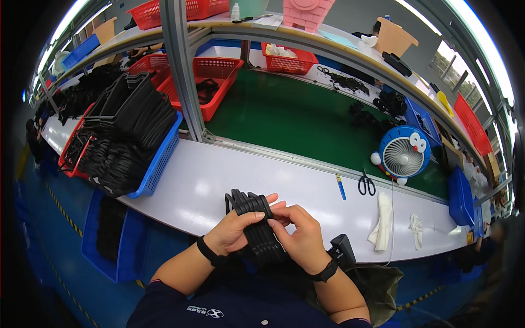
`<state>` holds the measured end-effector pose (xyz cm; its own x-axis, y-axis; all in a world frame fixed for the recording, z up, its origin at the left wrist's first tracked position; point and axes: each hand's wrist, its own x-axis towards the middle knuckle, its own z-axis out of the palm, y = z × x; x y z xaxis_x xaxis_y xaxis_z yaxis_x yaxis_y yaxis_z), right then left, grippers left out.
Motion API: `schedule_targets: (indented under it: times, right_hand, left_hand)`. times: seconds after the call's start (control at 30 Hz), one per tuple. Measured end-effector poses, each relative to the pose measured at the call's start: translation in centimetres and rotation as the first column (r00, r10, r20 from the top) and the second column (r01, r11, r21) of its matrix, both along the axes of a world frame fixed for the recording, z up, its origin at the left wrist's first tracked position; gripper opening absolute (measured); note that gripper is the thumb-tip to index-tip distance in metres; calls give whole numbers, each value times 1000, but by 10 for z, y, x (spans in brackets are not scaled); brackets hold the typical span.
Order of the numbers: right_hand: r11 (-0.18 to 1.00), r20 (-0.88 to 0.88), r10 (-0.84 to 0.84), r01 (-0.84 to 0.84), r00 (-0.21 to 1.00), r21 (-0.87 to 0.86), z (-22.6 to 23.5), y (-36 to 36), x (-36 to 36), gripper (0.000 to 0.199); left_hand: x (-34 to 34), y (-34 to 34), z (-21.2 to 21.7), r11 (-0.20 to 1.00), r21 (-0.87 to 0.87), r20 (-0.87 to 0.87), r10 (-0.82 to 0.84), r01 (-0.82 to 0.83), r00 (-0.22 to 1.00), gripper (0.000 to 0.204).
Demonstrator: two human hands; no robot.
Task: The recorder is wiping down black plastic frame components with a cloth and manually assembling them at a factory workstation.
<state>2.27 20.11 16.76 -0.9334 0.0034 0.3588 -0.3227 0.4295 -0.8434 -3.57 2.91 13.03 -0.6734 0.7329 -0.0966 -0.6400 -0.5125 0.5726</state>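
Observation:
A stack of black plastic frames [261,232] is held in front of my body, just off the table's near edge. My left hand [234,228] is closed round its left side, the thumb lying across the top. From the right, my right hand [298,232] pinches at the stack's edge with thumb and forefinger. Whether it grips one single frame I cannot make out. More black frames [131,109] of a like look are heaped in a blue basket [164,156] at the left of the table.
On the white table [219,167] lie scissors [366,183], a blue-and-yellow pen-like tool [341,187] and white gloves [384,221]. A blue fan [404,154] stands by the green belt [295,115]. A metal post [179,71] rises behind the table. A blue bin [90,246] sits below left.

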Motion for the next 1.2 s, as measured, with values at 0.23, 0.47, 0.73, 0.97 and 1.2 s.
schedule_targets:
  times: [0.23, 0.47, 0.73, 0.97, 1.2]
  right_hand:
    - [999, 7, 24, -24, 1000, -47, -4, -1, -1, 20]
    - [997, -151, -13, 25, 988, 77, -5, -2, 4, 17]
    - [987, -161, -29, 54, 987, 149, -1, -3, 5, 13]
    - [995, -90, -31, 39, 995, 95, -2, -2, 1, 13]
    - [996, -47, -30, 34, 998, 88, -1, -2, 1, 11]
  left_hand:
    - [1, 0, 3, 994, -104, -79, 6, -14, 997, 71]
    - [-1, -1, 1, 997, -72, -58, 7, -11, 998, 76]
    - [0, 0, -1, 999, -52, -67, -1, -2, 998, 78]
    - [-1, -1, -4, 999, -33, -48, -12, 11, 999, 78]
    - [0, -2, -7, 1000, -27, -46, -9, 7, 999, 79]
